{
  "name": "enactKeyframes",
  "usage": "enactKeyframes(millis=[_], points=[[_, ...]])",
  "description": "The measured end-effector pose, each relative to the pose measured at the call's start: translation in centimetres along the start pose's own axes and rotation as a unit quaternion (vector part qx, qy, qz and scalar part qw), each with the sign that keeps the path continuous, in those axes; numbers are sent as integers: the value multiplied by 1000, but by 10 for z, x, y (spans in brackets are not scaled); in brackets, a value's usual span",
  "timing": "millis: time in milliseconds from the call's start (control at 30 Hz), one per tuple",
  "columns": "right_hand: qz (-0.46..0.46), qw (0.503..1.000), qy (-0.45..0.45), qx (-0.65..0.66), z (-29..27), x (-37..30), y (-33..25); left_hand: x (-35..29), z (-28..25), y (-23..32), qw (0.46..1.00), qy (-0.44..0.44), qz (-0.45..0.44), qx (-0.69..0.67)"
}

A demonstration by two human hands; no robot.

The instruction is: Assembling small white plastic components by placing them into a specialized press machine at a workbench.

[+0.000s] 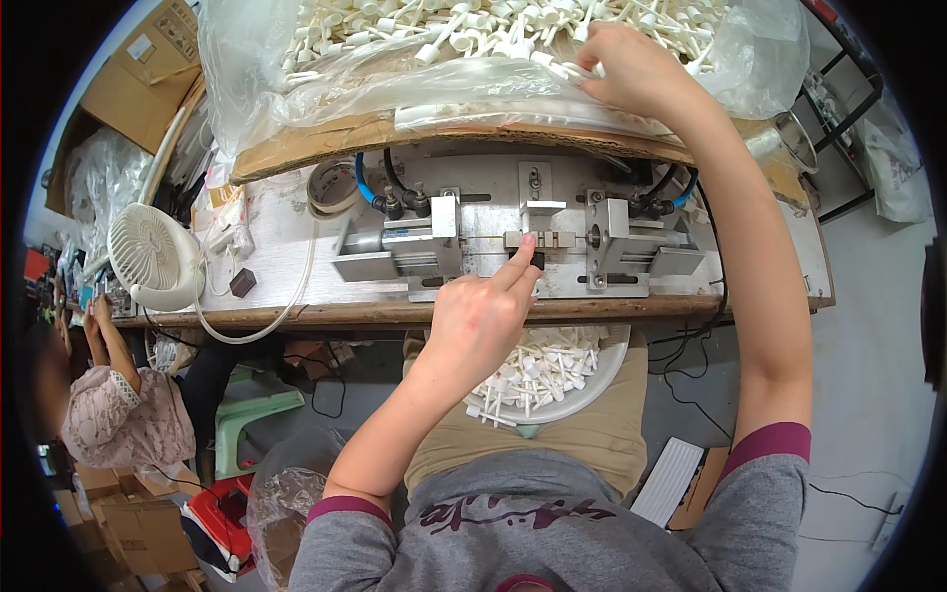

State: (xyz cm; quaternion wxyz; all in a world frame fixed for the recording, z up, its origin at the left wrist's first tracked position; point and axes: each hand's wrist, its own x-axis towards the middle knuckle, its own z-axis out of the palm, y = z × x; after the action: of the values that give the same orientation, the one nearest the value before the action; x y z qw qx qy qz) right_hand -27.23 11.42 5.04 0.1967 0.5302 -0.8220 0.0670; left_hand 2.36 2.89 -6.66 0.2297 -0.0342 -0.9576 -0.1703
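My left hand (483, 314) reaches to the small metal fixture block (560, 240) at the middle of the bench device. Its index and middle fingers lie together, a fingertip pressing at the block; the thumb and anything under the fingers are hidden. At the near edge of a large heap of small white plastic scoops (493, 30), my right hand (636, 74) is closed in a pinch, with a white scoop end at its fingertips. Metal clamp units with cylinders, a left one (419, 242) and a right one (631, 242), flank the block.
Clear plastic sheeting and a cardboard edge (296, 148) front the heap. More scoops fill a round tray (619, 370) on my lap. A white fan (153, 252), a tape roll (333, 185) and air hoses occupy the bench. Another person (128, 414) sits at far left.
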Motion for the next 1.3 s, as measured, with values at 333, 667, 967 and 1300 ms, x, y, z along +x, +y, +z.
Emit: enactKeyframes(millis=[333, 667, 967, 1300], points=[[46, 981, 139, 130, -23, -10, -17, -5, -54, 13, 968, 26, -30, -249], [-120, 944, 288, 112, -17, -129, -142, 17, -52, 16, 907, 173, -88, -374], [64, 914, 277, 290, -2, -161, -138, -10, -13, 11, 997, 62, -9, -46], [190, 801, 246, 512, -2, -177, -150, 5, -7, 4, 999, -26, -26, 24]])
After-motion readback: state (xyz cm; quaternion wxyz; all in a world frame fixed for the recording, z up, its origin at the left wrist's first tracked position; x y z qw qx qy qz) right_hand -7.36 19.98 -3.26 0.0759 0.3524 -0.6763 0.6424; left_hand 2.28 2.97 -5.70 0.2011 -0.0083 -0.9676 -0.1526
